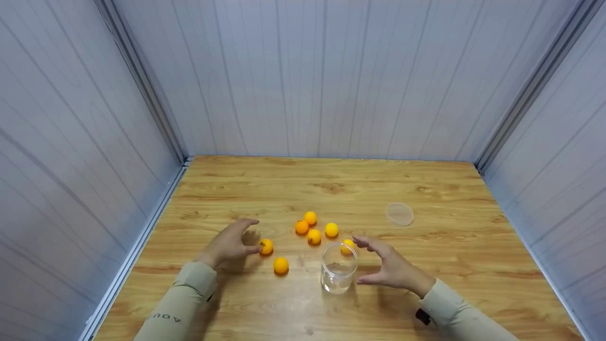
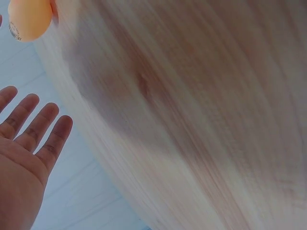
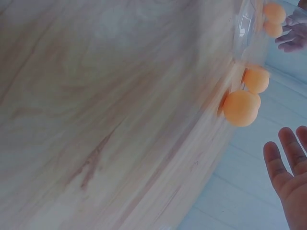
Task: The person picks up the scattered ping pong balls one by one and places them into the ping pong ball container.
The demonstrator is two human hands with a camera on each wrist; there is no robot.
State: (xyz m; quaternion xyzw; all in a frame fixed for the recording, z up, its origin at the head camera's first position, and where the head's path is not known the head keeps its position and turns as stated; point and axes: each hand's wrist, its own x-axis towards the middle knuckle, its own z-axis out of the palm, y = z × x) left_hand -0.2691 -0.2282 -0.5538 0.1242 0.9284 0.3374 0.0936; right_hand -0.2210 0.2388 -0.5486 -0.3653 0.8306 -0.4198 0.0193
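My left hand [image 1: 230, 242] is spread with straight fingers, its thumb tip right at an orange ping-pong ball [image 1: 266, 246]. The left wrist view shows that hand [image 2: 29, 153] with fingers apart and a ball [image 2: 29, 19] with dark print beyond them. My right hand [image 1: 395, 267] curves loosely at the right side of a clear jar [image 1: 337, 279], thumb and fingers apart and nothing between them. The jar stands upright and has no lid on. Behind its rim, near my right fingertips, lies another ball [image 1: 348, 246]. The right wrist view has that hand's straight fingers [image 3: 273, 158] below the balls [image 3: 241, 108].
Several more orange balls [image 1: 314, 237] lie loose in the middle of the wooden table [image 1: 331, 184]. One ball [image 1: 280, 265] rests nearer the front, left of the jar. A thin clear disc [image 1: 400, 214] lies flat to the right. Pale panel walls [image 1: 322, 80] enclose the table.
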